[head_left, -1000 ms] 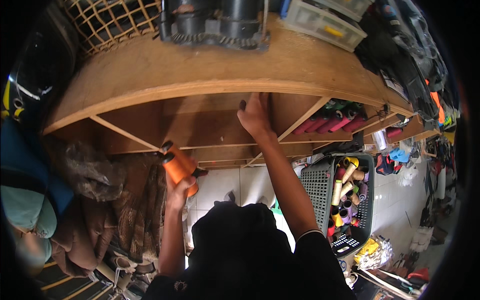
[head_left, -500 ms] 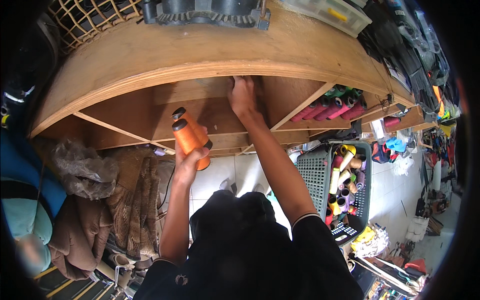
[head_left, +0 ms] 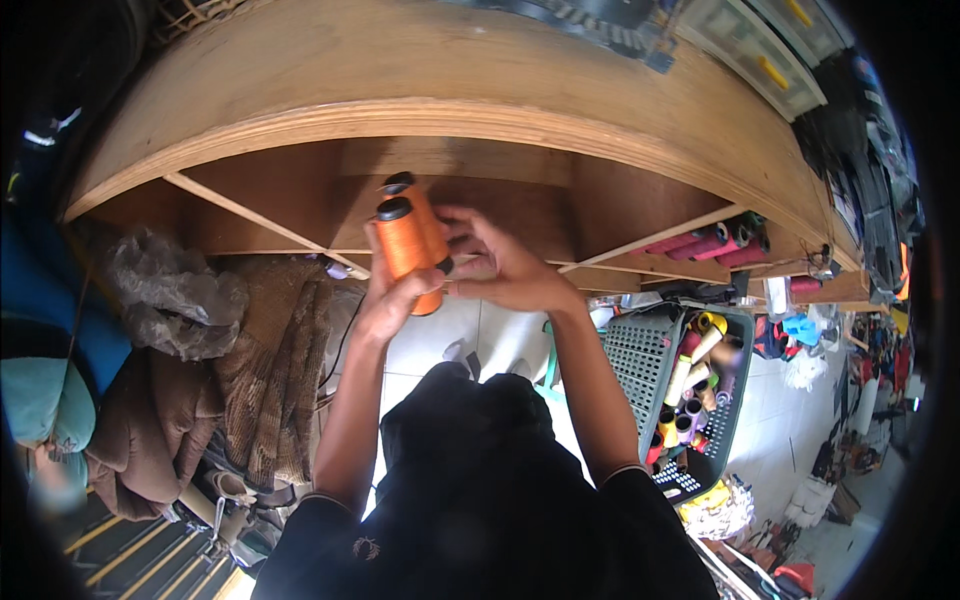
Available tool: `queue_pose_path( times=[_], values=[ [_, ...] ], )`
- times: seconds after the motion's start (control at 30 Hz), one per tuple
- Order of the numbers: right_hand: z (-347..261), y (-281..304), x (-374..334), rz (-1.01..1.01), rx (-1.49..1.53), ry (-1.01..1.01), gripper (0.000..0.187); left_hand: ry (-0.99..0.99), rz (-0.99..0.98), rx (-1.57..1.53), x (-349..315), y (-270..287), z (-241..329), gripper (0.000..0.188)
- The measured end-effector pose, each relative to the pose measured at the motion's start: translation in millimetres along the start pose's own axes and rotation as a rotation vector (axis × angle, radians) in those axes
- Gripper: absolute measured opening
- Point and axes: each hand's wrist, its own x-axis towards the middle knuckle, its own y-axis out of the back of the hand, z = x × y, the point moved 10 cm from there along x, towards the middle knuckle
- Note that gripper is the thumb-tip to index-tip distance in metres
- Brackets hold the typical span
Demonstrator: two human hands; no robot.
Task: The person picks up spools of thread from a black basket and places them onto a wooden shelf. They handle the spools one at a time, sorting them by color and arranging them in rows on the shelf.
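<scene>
Two orange thread cones with black ends are gripped side by side in my left hand [head_left: 385, 308]. The nearer thread cone [head_left: 407, 250] has my thumb across its lower part. Behind it, the other thread cone [head_left: 432, 232] is partly covered. My right hand [head_left: 518, 272] is beside the cones on their right, fingers apart and curved toward them. It holds nothing that I can see, and whether a fingertip touches the rear cone I cannot tell. Both hands are in front of a wooden shelf compartment [head_left: 510, 205].
Dark pink thread cones [head_left: 712, 243] lie in the compartment to the right. A dark green basket [head_left: 632, 352] of mixed thread spools stands below it. Clear plastic [head_left: 180, 290] and brown cloth [head_left: 262, 375] are at left. A drawer unit [head_left: 765, 60] sits on the wooden top [head_left: 400, 75].
My right hand has come out of the shelf compartment and down to the cones. My left hand, still holding both cones, has risen slightly to the right. The view has shifted.
</scene>
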Motion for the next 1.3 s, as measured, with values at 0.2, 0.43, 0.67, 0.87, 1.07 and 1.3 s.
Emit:
queue_pose_path(
  times=[0.2, 0.43, 0.67, 0.87, 1.07, 1.3],
  values=[
    [7, -5, 11, 0.062, -0.076, 0.013, 0.074, 0.036, -0.055, 0.069, -1, 0, 3, 0.056],
    [5, 1, 65, 0.259, -0.195, -0.095, 0.049, -0.394, 0.548, 0.135, -27, 69, 42, 0.03],
    [-14, -3, 141, 0.616, -0.691, 0.2, 0.051, -0.354, 0.41, -0.1, -49, 87, 25, 0.039],
    [-14, -8, 156, 0.703, -0.597, 0.167, 0.033, -0.415, 0.507, 0.126, -66, 85, 32, 0.041],
    [-14, -9, 157, 0.739, -0.658, 0.182, 0.028, -0.47, 0.478, 0.368, -69, 62, 54, 0.038],
    [2, 0, 157, 0.693, -0.569, 0.188, 0.046, -0.536, 0.485, 0.571, -58, 53, 62, 0.036]
  ],
)
